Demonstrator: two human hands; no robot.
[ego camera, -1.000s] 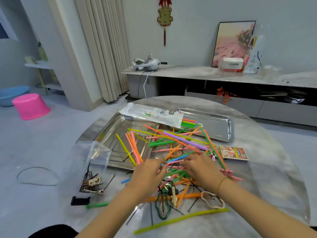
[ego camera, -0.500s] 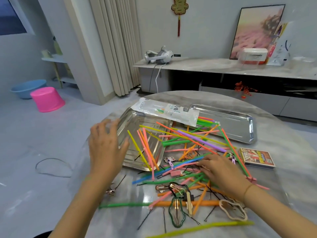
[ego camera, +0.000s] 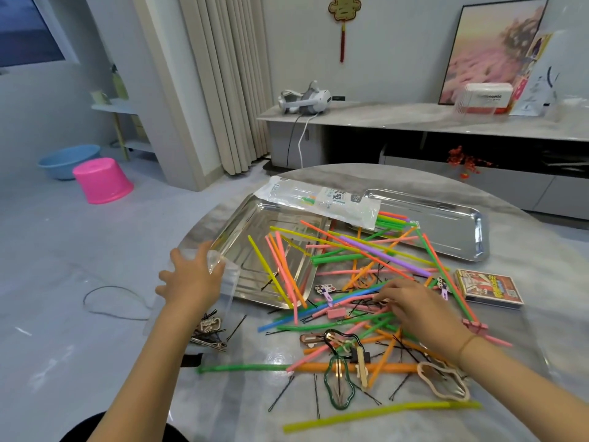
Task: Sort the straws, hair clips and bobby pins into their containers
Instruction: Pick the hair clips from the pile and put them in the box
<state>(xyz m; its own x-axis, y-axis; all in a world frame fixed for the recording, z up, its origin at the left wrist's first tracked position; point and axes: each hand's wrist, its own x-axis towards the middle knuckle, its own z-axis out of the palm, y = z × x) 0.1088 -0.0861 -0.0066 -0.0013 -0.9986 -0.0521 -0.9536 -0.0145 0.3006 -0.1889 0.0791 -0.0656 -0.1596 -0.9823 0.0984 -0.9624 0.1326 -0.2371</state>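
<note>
Coloured straws (ego camera: pixel 357 253) heaped across table, bobby pins (ego camera: pixel 366 306), hair clips (ego camera: pixel 339 382) intermixed.

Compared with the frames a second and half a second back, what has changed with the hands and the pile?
The left hand left the straw pile and swung left to the clear bag of clips and pins, fingers spread at its mouth; no grip is visible. The right hand stayed in the pile, fingertips among the bobby pins. The left tray, right tray, straw packet and card box are unmoved.
</note>
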